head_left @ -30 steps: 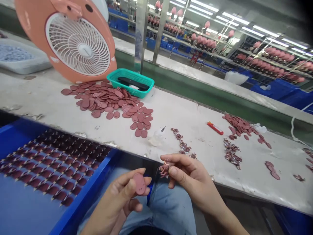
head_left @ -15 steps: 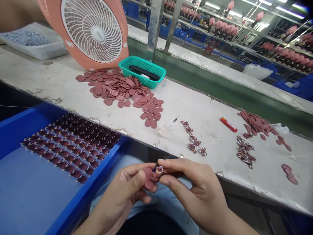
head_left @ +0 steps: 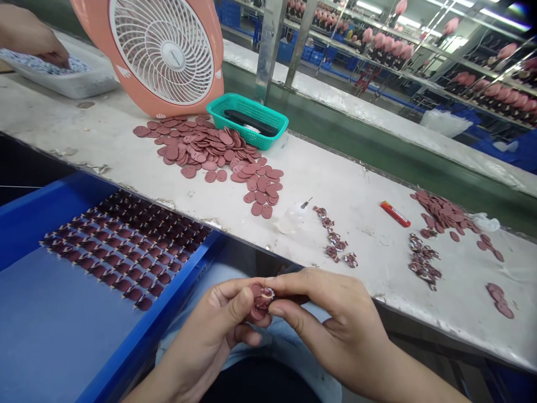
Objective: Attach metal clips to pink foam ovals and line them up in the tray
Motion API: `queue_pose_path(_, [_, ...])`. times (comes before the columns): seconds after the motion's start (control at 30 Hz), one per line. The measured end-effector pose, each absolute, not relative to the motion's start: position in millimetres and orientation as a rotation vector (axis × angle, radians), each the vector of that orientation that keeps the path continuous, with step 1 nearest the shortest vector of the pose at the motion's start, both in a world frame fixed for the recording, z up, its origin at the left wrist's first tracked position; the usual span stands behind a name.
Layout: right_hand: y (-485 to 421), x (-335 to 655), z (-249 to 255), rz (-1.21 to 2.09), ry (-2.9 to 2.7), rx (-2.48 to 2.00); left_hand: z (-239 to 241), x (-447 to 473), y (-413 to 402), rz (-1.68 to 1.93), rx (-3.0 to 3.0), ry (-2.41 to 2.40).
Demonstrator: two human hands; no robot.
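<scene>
Over my lap, my left hand (head_left: 222, 319) pinches a flat reddish-brown oval disc (head_left: 257, 314) between thumb and fingers. My right hand (head_left: 335, 313) grips a small brown figurine piece (head_left: 265, 298) with a pale band, using thumb and forefinger. The piece lies against the face of the disc, and fingers hide part of both. Ahead on the bench, similar small figurine pieces (head_left: 337, 240) lie in a loose row. A big heap of oval discs (head_left: 210, 148) spreads farther back. Left of me, several rows of discs with pieces on them (head_left: 121, 252) stand in a blue tray (head_left: 201, 252).
An orange fan (head_left: 173, 56) and a green basket (head_left: 247, 120) holding a black object stand behind the heap. A red stick-like item (head_left: 395, 214), more discs (head_left: 444, 211) and figurine pieces (head_left: 423, 262) lie right. Another person's hand (head_left: 37, 36) reaches into a white tub (head_left: 84, 84).
My right hand has brought the figurine piece leftward onto the disc, where a gap showed before. The other person's hand has lowered into the white tub.
</scene>
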State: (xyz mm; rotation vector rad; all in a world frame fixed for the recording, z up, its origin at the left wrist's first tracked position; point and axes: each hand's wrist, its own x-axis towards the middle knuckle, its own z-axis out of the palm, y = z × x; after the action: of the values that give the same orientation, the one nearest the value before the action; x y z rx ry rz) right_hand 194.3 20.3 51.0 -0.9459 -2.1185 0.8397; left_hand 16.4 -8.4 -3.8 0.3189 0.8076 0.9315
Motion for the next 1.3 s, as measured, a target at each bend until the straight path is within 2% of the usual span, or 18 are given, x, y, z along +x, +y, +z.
queue_pose_path(0.4, [26, 192, 60, 0.811, -2.229, -0.861, -5, 15, -7, 0.94, 0.28, 0.797])
queue_pose_path(0.63, [22, 188, 65, 0.779, -2.265, -0.821, 9, 15, -12, 0.967, 0.257, 0.895])
queue_pose_path(0.87, [18, 192, 62, 0.813, -2.232, -0.615, 15, 13, -15, 0.954, 0.252, 0.89])
queue_pose_path(1.13, [19, 187, 59, 0.814, -2.229, -0.668, 4, 15, -13, 0.955, 0.228, 0.778])
queue_pose_path(1.3, [17, 191, 60, 0.63, -2.212, -0.779, -4, 15, -12, 0.925, 0.228, 0.674])
